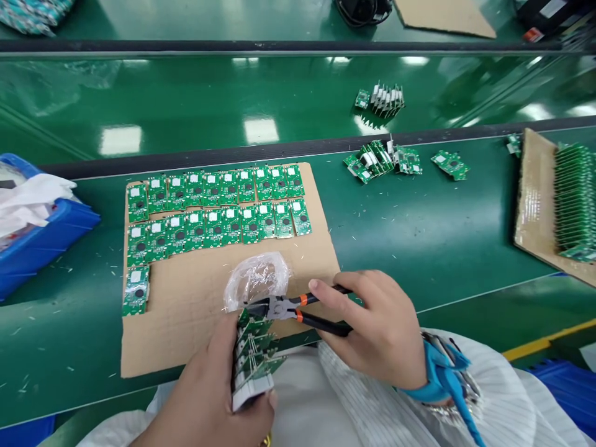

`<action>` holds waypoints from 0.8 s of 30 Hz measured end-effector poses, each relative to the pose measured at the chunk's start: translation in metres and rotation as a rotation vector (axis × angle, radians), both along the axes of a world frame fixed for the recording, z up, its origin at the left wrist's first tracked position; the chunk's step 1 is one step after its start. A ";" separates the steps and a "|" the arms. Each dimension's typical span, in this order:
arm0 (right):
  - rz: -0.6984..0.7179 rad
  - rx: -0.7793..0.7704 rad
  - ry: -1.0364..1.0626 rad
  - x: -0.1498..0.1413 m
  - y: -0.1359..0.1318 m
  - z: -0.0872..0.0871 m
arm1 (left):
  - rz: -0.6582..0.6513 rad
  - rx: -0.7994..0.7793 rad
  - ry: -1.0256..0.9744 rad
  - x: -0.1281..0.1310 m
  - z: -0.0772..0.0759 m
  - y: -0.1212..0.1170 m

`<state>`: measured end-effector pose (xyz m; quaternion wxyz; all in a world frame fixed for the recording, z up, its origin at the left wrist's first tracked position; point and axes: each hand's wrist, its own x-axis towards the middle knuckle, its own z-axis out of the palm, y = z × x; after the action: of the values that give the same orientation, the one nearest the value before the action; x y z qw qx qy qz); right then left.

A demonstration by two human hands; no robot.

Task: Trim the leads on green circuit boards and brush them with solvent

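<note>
My left hand (209,397) grips a stack of green circuit boards (254,354) upright, near the front edge of a cardboard sheet (223,304). My right hand (377,329) holds orange-and-black side-cutting pliers (284,308), their steel jaws at the top edge of the stack. Whether the jaws touch the boards is hidden. Behind the jaws lies a clear plastic bag (256,279) on the cardboard. Two rows of flat green circuit boards (214,211) cover the sheet's far half, and a shorter column runs down its left side.
The sheet lies on a green conveyor belt (395,242) scattered with small offcuts. Loose boards (372,158) sit beyond it, and stacked boards on cardboard (575,198) stand at right. A blue bin (46,245) holding white material sits at left. A dark rail (279,152) edges the belt.
</note>
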<state>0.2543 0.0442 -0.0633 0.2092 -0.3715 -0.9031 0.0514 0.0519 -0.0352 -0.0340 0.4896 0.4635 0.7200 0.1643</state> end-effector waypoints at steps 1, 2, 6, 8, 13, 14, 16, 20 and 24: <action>-0.021 0.012 0.001 0.001 0.001 0.001 | 0.002 -0.004 0.006 0.000 0.000 0.000; -0.042 0.030 0.002 0.002 0.001 0.002 | 0.003 -0.009 0.016 0.000 0.001 0.000; -0.030 0.097 0.010 0.009 0.003 0.008 | 0.011 -0.020 0.048 -0.001 0.004 0.001; 0.012 0.110 0.012 0.012 0.002 0.010 | 0.019 -0.016 0.057 -0.002 0.005 0.001; 0.037 0.130 0.023 0.011 -0.002 0.011 | 0.040 0.011 0.064 -0.001 0.006 0.000; 0.034 0.137 0.027 0.010 -0.002 0.011 | 0.043 0.024 0.063 -0.001 0.005 0.000; 0.023 0.149 0.031 0.008 -0.003 0.010 | 0.045 0.045 0.064 -0.001 0.005 -0.001; 0.019 0.153 0.032 0.006 -0.003 0.009 | 0.048 0.045 0.059 -0.001 0.004 -0.002; 0.011 0.177 -0.005 0.008 -0.003 0.009 | 0.054 0.037 0.028 -0.001 0.004 -0.002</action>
<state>0.2626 0.0413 -0.0541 0.2386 -0.3468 -0.9066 -0.0283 0.0506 -0.0368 -0.0297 0.4662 0.4553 0.7357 0.1845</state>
